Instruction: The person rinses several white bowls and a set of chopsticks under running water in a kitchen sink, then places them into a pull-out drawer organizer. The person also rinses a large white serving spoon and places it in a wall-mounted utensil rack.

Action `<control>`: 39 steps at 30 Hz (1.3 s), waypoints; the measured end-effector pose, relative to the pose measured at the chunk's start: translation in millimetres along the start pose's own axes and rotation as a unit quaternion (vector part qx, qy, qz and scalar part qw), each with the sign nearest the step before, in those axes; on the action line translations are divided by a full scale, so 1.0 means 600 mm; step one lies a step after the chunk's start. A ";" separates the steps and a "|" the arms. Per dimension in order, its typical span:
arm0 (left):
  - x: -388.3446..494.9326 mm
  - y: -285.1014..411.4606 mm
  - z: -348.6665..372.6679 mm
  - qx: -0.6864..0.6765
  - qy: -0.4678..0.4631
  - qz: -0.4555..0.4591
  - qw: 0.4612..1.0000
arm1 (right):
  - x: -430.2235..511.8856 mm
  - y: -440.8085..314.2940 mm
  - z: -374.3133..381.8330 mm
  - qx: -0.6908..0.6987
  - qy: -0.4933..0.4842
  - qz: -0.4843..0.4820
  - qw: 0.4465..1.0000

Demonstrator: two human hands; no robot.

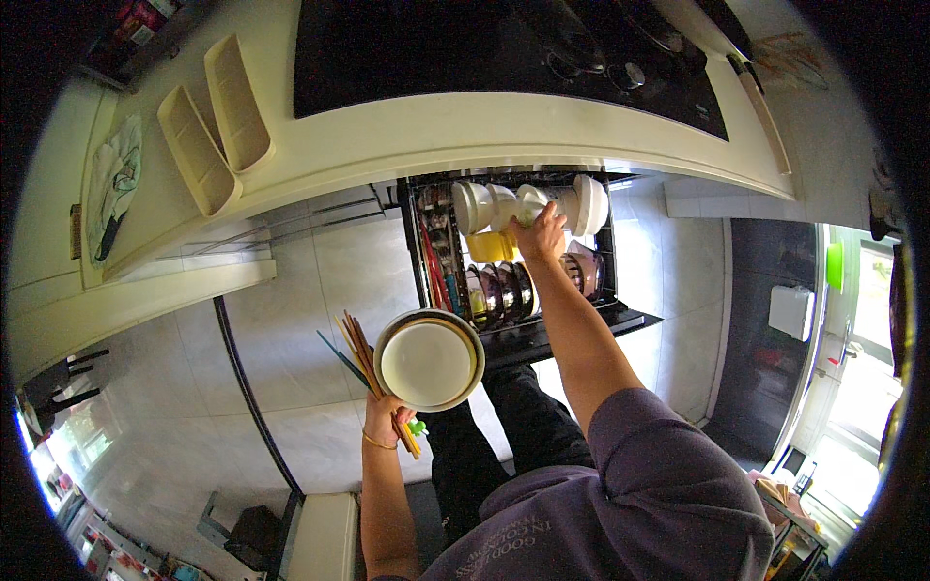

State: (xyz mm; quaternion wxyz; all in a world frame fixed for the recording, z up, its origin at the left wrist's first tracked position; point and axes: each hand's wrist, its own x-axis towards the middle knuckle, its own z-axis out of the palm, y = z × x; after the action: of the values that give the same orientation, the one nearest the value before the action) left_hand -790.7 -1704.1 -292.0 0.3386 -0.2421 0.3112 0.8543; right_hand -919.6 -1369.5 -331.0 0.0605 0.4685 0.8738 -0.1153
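Observation:
My left hand (389, 420) grips a bundle of chopsticks (361, 347) together with a stack of round bowls (427, 363), a white one innermost. A small green object (417, 427) shows beside its fingers. In front of me a pull-out dish drawer (538, 338) stands open below the counter. My right hand (541, 234) reaches into its back row, thumb and fingers around a white bowl (532, 197). More white bowls (474, 207) stand on edge to the left, and another white bowl (590, 205) to the right. A yellow container (491, 247) sits just left of my right hand.
Steel bowls (501, 290) line the drawer's front row, with red utensils (434, 272) in its left section. Above the drawer runs the counter (436, 123) with a black cooktop (450, 58). Two beige trays (238, 102) and a cloth (116, 181) lie at left.

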 end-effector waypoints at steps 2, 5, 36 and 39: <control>-0.001 0.000 0.003 0.003 0.019 0.000 1.000 | 0.003 -0.002 0.005 -0.004 0.002 -0.001 1.000; -0.003 0.003 0.005 -0.011 0.020 -0.007 1.000 | 0.007 -0.007 0.015 -0.027 0.004 -0.009 1.000; 0.021 -0.007 0.009 0.005 -0.020 -0.016 1.000 | 0.051 0.025 0.057 -0.054 -0.021 -0.203 0.977; 0.022 -0.004 0.013 0.017 0.000 -0.010 1.000 | 0.061 0.036 0.069 -0.005 -0.015 -0.209 0.978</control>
State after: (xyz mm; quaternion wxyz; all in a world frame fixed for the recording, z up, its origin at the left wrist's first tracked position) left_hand -799.2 -1691.9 -295.5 0.3515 -0.2393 0.3233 0.8454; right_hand -921.8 -1339.0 -382.1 0.0505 0.2734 0.9520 -0.1277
